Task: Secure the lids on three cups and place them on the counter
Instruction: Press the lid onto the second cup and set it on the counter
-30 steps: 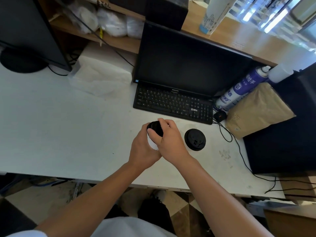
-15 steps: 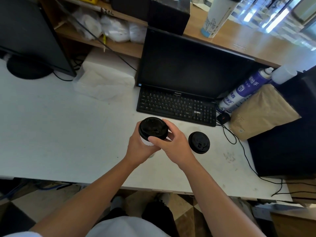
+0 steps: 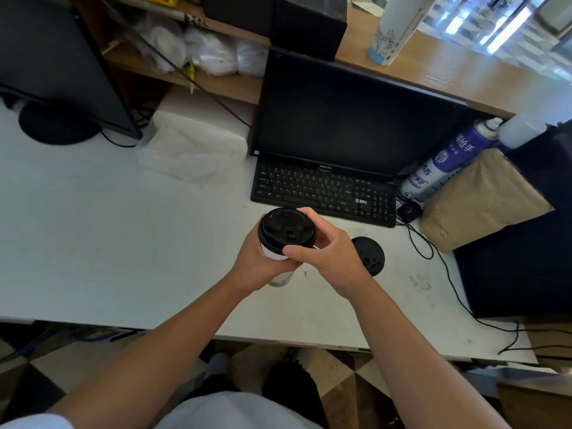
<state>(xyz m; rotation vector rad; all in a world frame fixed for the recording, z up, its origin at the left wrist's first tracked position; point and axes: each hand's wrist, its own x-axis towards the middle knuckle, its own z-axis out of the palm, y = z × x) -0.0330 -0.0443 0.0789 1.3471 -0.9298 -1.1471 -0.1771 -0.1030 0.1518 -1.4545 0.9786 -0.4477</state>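
A white paper cup (image 3: 278, 275) with a black lid (image 3: 286, 228) on top is held above the white desk (image 3: 93, 230). My left hand (image 3: 255, 261) wraps around the cup's body from the left. My right hand (image 3: 328, 252) curls round the lid's rim, thumb at the front and fingers at the back. A second black-lidded cup (image 3: 368, 255) stands on the desk just right of my right hand, partly hidden by it. On the raised wooden counter (image 3: 448, 72) stands a tall white cup (image 3: 393, 26).
A black keyboard (image 3: 322, 193) and monitor (image 3: 349, 119) sit right behind the hands. A spray can (image 3: 448, 159), a brown paper bag (image 3: 476, 202) and cables (image 3: 445, 267) crowd the right. White tissue packs (image 3: 192, 150) and another monitor (image 3: 55, 66) lie at the left.
The cup has risen and its lid now faces up, seated on the rim. Both hands stay on it, a little higher and nearer the camera.
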